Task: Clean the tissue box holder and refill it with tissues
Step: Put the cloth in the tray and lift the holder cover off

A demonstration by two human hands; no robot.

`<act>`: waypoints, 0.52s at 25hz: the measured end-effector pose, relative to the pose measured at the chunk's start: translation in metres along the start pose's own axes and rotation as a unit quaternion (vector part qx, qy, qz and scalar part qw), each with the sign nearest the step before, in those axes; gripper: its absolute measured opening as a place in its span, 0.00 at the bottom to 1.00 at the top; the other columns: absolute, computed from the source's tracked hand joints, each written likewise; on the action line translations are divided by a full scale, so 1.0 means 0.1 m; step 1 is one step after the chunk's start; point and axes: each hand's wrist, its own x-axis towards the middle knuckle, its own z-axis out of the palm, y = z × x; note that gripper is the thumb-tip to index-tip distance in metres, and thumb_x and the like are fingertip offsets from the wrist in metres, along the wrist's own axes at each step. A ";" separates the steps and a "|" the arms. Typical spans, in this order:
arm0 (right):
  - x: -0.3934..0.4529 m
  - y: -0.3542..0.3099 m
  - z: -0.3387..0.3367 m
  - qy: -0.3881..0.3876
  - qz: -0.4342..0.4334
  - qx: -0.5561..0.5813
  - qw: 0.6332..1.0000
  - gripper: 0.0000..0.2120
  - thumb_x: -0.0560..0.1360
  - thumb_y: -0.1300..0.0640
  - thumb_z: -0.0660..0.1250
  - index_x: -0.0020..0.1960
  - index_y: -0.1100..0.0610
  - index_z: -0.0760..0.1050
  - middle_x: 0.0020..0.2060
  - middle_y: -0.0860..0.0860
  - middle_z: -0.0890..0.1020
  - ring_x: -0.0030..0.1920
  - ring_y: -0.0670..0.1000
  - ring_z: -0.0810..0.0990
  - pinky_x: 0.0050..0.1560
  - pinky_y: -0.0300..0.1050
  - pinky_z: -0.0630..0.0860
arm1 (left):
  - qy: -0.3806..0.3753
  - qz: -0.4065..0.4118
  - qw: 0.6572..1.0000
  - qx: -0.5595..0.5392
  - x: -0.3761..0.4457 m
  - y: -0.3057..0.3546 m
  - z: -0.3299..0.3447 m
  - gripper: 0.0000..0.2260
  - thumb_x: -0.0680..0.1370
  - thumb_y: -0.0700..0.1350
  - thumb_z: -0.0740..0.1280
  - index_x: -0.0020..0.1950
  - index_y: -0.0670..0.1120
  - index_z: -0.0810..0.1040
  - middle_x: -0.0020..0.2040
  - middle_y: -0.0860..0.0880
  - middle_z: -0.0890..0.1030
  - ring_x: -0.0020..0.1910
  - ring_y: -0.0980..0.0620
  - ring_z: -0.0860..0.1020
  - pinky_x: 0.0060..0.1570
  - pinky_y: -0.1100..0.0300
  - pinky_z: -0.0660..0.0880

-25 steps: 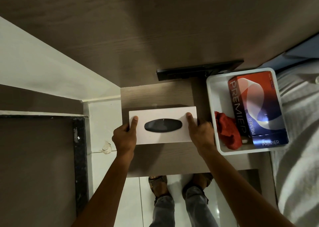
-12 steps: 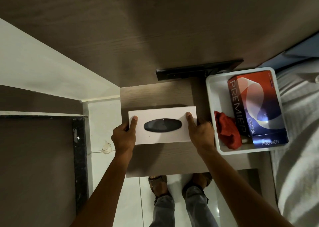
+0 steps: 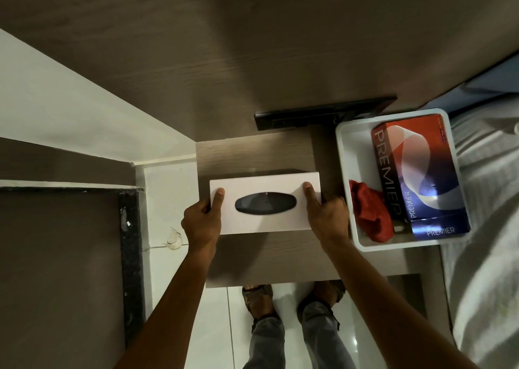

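A grey-brown wooden bedside shelf (image 3: 261,259) carries a white rectangular tissue box holder (image 3: 265,180) with a dark oval slot on top; bare wood shows in front and behind. Just right sits a white plastic tray (image 3: 344,158) holding a red-and-blue Premier tissue box (image 3: 421,172) and a crumpled red cloth (image 3: 372,214). The left hand (image 3: 200,222) and right hand (image 3: 327,214) clamp the holder's short ends, thumbs on top.

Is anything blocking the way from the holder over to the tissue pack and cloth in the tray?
Nothing visible. Both hands, left and right, grip the white holder; the tray sits directly beside it.
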 end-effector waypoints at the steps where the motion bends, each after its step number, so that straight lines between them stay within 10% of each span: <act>1: 0.00 0.00 0.00 0.001 -0.001 -0.002 1.000 0.32 0.80 0.34 0.63 0.61 0.64 0.81 0.59 0.63 0.83 0.62 0.63 0.82 0.64 0.62 0.80 | -0.002 0.000 1.000 0.003 0.01 0.00 0.00 0.22 0.80 0.58 0.71 0.31 0.49 0.73 0.29 0.50 0.76 0.32 0.53 0.76 0.38 0.68 0.67; 13: 0.03 0.04 -0.06 -0.027 -0.003 -0.006 1.000 0.33 0.80 0.33 0.62 0.64 0.62 0.79 0.61 0.62 0.82 0.62 0.63 0.81 0.63 0.62 0.80 | -0.013 -0.012 1.000 0.017 0.04 0.02 -0.03 0.22 0.80 0.59 0.71 0.33 0.46 0.75 0.31 0.48 0.77 0.33 0.52 0.76 0.39 0.66 0.68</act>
